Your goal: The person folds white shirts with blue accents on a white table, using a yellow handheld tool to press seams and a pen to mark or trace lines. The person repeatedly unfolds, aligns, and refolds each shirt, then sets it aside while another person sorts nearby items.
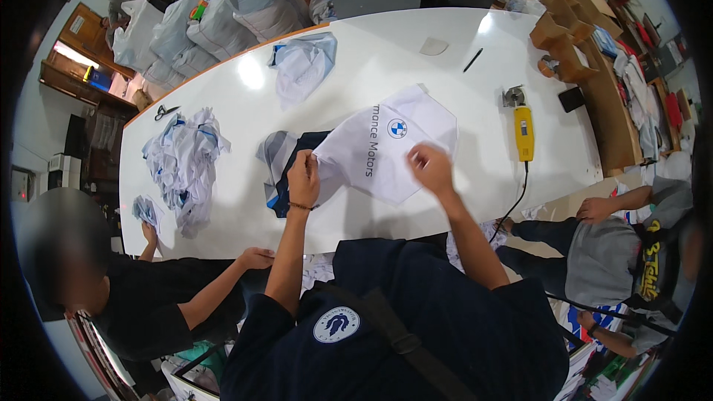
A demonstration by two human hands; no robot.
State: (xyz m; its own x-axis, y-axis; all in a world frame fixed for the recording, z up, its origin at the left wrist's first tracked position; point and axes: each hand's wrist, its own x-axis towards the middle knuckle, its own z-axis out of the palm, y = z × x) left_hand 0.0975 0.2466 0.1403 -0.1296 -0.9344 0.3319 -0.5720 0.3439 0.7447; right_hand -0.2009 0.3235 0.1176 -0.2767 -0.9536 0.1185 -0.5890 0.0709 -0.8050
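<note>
A white fabric piece point(349, 145) printed with dark lettering and a round blue emblem is spread over the table in front of me. My left hand point(303, 180) pinches its left edge, beside a bunched navy, grey and blue part point(281, 167) of cloth; whether the two are joined I cannot tell. Over the right side of the white piece is my right hand point(431, 167), its fingers curled together and slightly blurred. Anything between those fingers is too small to make out.
On the white table point(512, 200) lie a cloth heap point(186, 163), folded cloth point(306, 63), scissors point(165, 112), a pen point(473, 59) and a corded yellow electric cutter point(523, 130). One person point(171, 297) stands at my left, another point(609, 245) at my right. Cardboard boxes point(568, 26) line the right side.
</note>
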